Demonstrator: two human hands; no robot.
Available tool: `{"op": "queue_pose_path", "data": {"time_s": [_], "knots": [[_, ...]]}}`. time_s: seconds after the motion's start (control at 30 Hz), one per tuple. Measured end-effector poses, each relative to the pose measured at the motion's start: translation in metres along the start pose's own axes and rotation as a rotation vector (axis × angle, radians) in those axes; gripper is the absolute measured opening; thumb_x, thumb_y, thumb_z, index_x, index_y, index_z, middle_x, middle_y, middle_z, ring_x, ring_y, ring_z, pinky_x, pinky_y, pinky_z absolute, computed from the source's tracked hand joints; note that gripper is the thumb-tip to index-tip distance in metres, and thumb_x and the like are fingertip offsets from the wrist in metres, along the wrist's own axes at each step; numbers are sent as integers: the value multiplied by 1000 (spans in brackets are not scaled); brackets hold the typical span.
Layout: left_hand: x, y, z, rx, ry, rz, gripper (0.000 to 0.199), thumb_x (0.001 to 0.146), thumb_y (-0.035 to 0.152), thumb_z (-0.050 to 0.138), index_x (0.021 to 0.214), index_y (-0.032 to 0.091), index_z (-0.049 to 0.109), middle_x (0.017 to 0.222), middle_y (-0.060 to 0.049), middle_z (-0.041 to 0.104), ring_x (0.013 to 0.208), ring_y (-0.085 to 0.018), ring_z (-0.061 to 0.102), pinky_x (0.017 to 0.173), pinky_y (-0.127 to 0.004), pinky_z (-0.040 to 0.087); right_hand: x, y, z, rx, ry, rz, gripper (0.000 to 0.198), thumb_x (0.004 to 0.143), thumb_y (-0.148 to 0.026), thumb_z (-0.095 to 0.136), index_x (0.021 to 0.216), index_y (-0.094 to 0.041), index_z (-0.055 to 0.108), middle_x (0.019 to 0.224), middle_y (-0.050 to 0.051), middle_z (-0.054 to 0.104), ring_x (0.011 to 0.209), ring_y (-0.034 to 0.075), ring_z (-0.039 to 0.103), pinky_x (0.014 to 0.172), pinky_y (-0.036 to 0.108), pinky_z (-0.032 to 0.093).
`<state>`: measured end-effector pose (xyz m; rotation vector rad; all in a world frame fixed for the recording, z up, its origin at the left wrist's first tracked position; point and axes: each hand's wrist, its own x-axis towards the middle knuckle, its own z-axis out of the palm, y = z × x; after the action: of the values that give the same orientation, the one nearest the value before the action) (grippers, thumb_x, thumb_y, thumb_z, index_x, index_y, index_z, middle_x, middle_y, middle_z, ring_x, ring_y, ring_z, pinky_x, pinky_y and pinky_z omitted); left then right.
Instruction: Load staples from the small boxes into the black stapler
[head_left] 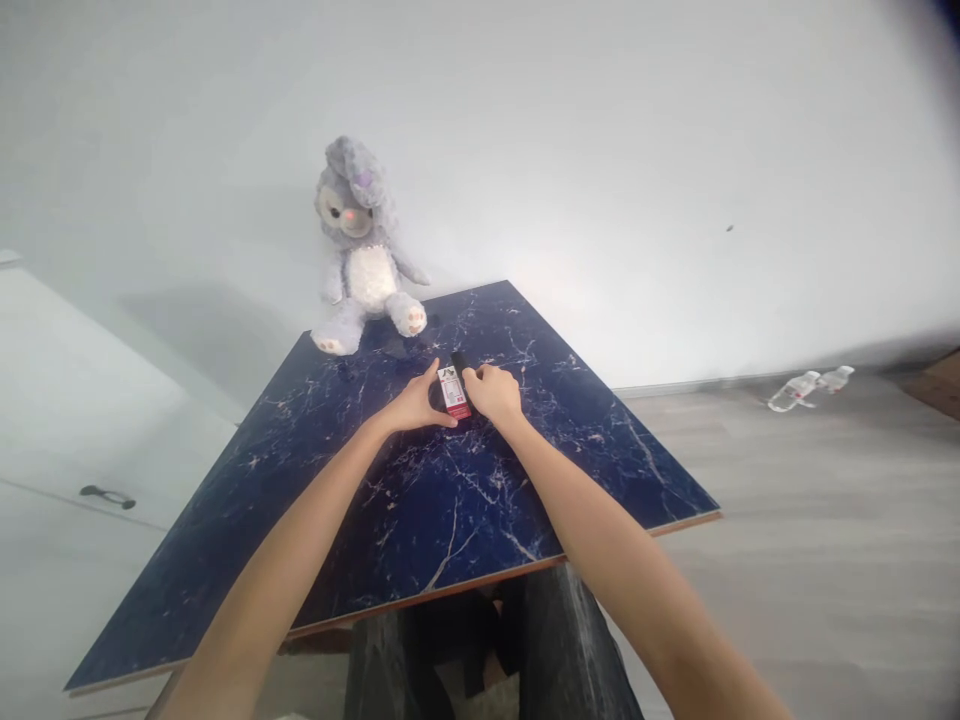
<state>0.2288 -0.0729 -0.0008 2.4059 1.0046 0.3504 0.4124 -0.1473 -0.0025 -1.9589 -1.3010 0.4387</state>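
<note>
A small white and red box (453, 391) with printing on its face is at the middle of the table. My left hand (417, 402) curves around its left side, the thumb at the lower end and a fingertip at the upper end, gripping it. To the right of the box, my right hand (493, 391) is closed on a dark, narrow object (459, 361). Only the far end of that object shows; my fingers hide the rest, so its kind is unclear.
A grey plush toy (371, 278) sits at the far left of the blue marble-patterned table (450, 520), against the wall. A white cabinet (90, 420) stands at left. Clear plastic bottles (795, 391) lie on the floor at right, near a brown box (937, 383).
</note>
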Motion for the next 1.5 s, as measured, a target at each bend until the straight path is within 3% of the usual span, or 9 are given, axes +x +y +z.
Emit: {"op": "queue_pose_path", "data": {"time_s": [0.17,0.37,0.53,0.67,0.8,0.93,1.13,1.37,1.5], "knots": [[84,22,25,19,-25,30,149,48,58,89,160,15,0,158,-23,32,149,-42,20,119,-55,20,30,40,-22,54,232,86,48,96,-47,34,91,-19,72,94,16,74,89,29,68,81,35,46],[132,27,40,-5,-21,94,140,44,56,90,159,19,18,158,-20,34,147,-42,27,118,-50,24,61,82,-45,154,243,-6,55,98,-52,25,75,-22,65,83,10,72,83,28,65,80,36,45],[121,22,51,-20,61,98,132,49,60,87,157,20,23,160,-19,29,148,-41,25,118,-51,24,64,90,-42,239,278,-19,50,98,-53,27,80,-23,62,83,8,72,80,26,63,78,35,44],[102,30,56,-54,209,162,105,61,59,83,149,21,41,150,-16,46,140,-37,40,115,-49,30,59,88,-41,281,328,-7,44,97,-52,29,85,-24,61,87,8,71,84,27,62,78,34,43],[90,40,56,-74,338,243,63,69,55,79,119,20,61,127,-12,61,118,-30,57,104,-43,42,58,86,-40,244,343,4,43,98,-49,26,84,-23,58,86,8,70,83,27,61,76,35,43],[79,52,55,89,417,311,35,81,53,69,90,20,62,101,-8,64,98,-25,60,88,-37,46,59,83,-40,182,327,-40,43,98,-47,25,79,-23,55,86,8,69,84,26,60,78,34,43],[70,66,58,285,306,243,34,90,51,57,78,20,63,72,-5,64,72,-22,62,72,-34,43,56,80,-42,189,303,-41,43,99,-47,24,79,-23,55,86,7,69,84,24,61,78,32,42],[71,65,61,280,216,364,34,100,41,42,102,21,70,104,-10,72,96,-26,67,83,-35,45,58,80,-39,136,281,-55,43,99,-47,22,80,-24,53,88,8,67,88,25,60,81,32,41],[70,65,60,302,216,362,34,98,43,45,97,21,71,97,-10,72,90,-25,66,80,-34,45,61,81,-38,110,304,-88,40,99,-42,22,80,-23,52,94,10,65,98,25,57,87,33,40]]}}
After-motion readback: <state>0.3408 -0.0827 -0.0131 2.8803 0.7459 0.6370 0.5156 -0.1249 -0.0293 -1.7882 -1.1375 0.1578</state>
